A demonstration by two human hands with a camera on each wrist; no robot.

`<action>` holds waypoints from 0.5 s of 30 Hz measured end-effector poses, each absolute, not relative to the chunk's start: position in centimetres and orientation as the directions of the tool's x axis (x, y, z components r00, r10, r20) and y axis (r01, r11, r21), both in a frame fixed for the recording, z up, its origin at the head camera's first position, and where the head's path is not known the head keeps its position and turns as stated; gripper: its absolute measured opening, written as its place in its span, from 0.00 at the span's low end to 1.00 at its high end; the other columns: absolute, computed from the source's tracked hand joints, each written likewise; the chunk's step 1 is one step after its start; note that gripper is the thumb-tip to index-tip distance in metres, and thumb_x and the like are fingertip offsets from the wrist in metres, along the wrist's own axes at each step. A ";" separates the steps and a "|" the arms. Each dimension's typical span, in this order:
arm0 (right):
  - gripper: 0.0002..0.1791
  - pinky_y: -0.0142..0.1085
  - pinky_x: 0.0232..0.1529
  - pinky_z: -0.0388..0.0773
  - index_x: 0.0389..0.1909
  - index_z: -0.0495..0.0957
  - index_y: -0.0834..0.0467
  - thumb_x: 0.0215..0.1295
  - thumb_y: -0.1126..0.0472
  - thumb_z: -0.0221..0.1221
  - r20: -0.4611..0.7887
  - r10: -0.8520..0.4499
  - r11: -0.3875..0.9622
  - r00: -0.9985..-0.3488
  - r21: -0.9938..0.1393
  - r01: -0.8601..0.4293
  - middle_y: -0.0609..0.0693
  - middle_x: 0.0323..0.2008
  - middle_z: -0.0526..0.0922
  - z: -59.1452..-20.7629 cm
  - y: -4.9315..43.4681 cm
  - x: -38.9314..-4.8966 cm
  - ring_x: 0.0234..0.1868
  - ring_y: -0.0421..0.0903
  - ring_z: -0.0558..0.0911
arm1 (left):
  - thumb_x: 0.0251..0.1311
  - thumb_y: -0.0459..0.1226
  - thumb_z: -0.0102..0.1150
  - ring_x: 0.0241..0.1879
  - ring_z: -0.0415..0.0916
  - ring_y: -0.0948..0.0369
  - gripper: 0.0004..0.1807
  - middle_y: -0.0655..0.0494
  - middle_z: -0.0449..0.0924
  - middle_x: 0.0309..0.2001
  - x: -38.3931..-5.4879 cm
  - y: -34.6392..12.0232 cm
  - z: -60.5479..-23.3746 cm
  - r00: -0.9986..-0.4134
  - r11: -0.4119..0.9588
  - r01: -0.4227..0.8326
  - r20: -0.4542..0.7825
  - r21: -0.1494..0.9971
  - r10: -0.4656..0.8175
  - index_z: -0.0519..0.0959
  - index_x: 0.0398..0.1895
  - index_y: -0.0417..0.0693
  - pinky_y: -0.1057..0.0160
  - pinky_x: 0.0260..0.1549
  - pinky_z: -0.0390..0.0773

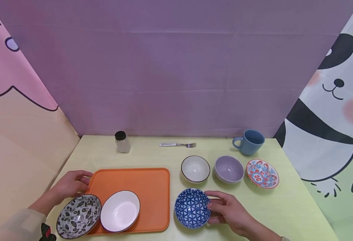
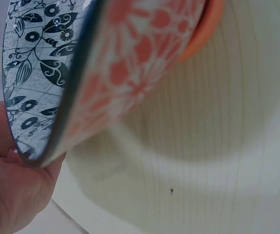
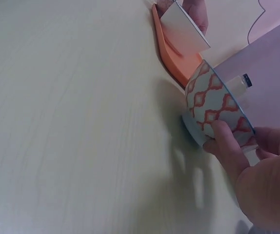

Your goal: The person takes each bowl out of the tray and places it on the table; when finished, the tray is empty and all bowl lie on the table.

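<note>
My left hand (image 1: 72,184) is at the far rim of a bowl with a black leaf-and-flower pattern (image 1: 78,217), pinching its edge. That bowl tilts over the left front corner of an orange tray (image 1: 153,201); its outside (image 2: 135,63) has a red-and-white pattern. Beside it on the tray is a white bowl (image 1: 120,211) with a dark rim. To the right of the tray, my right hand (image 1: 229,212) grips a blue-and-white bowl (image 1: 192,208) by its right side. Its outside (image 3: 210,102) shows orange diamonds, and it leans in the right wrist view.
Behind the right hand stand a small white bowl (image 1: 195,169), a lilac bowl (image 1: 229,170) and a red-and-blue patterned dish (image 1: 262,173). Along the back are a black-lidded jar (image 1: 122,142), a fork (image 1: 178,145) and a blue mug (image 1: 250,143). A purple cloth (image 1: 176,67) hangs behind the table.
</note>
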State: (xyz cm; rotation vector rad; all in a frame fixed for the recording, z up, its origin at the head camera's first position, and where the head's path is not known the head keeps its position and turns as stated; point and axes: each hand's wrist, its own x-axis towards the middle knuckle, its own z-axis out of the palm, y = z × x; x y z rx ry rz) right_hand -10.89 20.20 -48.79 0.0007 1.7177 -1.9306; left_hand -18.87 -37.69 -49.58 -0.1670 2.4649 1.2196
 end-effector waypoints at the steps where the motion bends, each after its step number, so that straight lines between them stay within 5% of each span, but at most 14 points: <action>1: 0.31 0.49 0.44 0.87 0.73 0.67 0.64 0.71 0.64 0.61 -0.350 -0.398 -0.035 -0.848 -0.918 0.395 0.66 0.59 0.82 -48.8 20.2 -10.9 0.48 0.58 0.89 | 0.62 0.26 0.59 0.41 0.82 0.55 0.30 0.40 0.79 0.47 -18.9 -37.7 -49.6 -0.919 0.617 -0.271 -0.389 0.739 0.062 0.65 0.68 0.26 0.49 0.40 0.88; 15: 0.31 0.52 0.43 0.87 0.72 0.69 0.62 0.70 0.64 0.63 -0.372 -0.395 -0.037 -0.840 -0.907 0.419 0.64 0.59 0.82 -49.4 20.6 -11.0 0.50 0.57 0.88 | 0.62 0.25 0.57 0.40 0.82 0.55 0.30 0.40 0.79 0.47 -18.6 -37.5 -49.2 -0.922 0.613 -0.264 -0.382 0.745 0.068 0.65 0.68 0.25 0.49 0.40 0.88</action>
